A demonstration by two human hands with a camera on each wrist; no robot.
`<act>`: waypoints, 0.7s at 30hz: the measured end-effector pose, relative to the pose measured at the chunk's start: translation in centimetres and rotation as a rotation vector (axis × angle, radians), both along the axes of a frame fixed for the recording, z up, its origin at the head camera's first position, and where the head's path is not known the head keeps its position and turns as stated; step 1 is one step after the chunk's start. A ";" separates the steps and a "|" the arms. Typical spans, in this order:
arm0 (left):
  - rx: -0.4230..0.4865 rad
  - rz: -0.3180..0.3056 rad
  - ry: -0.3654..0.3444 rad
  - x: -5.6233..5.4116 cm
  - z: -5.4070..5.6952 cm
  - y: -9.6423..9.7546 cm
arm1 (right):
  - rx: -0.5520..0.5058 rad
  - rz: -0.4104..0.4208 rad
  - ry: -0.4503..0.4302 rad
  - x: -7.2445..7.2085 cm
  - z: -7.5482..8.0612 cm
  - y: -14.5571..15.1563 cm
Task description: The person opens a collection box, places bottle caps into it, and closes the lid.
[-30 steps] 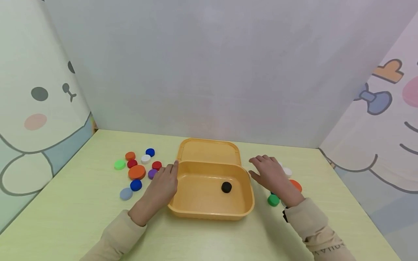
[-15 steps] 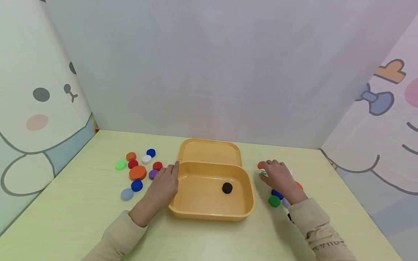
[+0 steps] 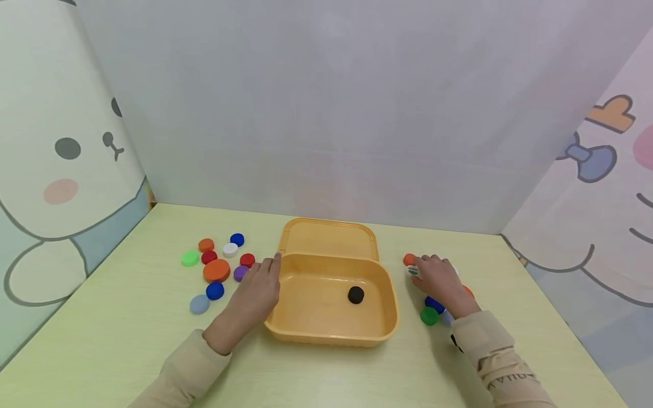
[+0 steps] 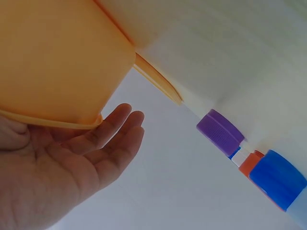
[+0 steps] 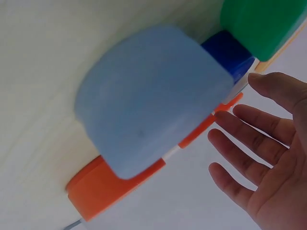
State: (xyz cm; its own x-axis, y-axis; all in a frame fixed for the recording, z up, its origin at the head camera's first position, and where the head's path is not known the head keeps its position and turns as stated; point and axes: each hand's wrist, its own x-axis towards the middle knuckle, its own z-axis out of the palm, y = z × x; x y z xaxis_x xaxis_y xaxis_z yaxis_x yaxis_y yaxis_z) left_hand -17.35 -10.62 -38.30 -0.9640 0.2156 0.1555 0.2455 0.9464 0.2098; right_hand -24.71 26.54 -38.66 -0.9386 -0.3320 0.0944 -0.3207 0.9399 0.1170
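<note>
My left hand [image 3: 257, 292] rests on the left rim of a yellow-orange plastic box [image 3: 331, 340], its fingers loosely extended over the edge. In the left wrist view these fingers [image 4: 117, 160] look relaxed, and a purple bottle cap [image 4: 220, 132] stands beyond them. A black bottle cap [image 3: 356, 294] lies inside the box. My right hand [image 3: 441, 280] hovers over the right group of caps. Its fingers reach toward a white cap with a green mark [image 3: 412, 270], beside an orange cap [image 3: 409, 259]. The right wrist view has thumb and fingers [image 5: 249, 139] spread apart; contact is unclear.
The box's lid [image 3: 329, 237] lies flat behind it. Several bottle caps, including a large orange cap [image 3: 216, 270], are scattered at the left. Near my right wrist sit a green cap [image 3: 429, 315] and a dark blue cap [image 3: 435, 304]. A grey wall [image 3: 326, 113] closes the back.
My right hand has moved from beside the box down and right onto the right group, uncovering the orange cap and the green-marked white cap. My left hand stays on the rim.
</note>
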 end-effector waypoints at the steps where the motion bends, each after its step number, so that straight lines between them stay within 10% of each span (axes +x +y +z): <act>1: -0.001 0.000 -0.002 0.0 0.0 0.0 | 0.005 -0.001 -0.001 0.0 0.0 0.0; 21: -0.026 -0.013 0.027 0.0 0.0 -0.1 | -0.001 -0.022 -0.052 -0.4 -0.3 -0.3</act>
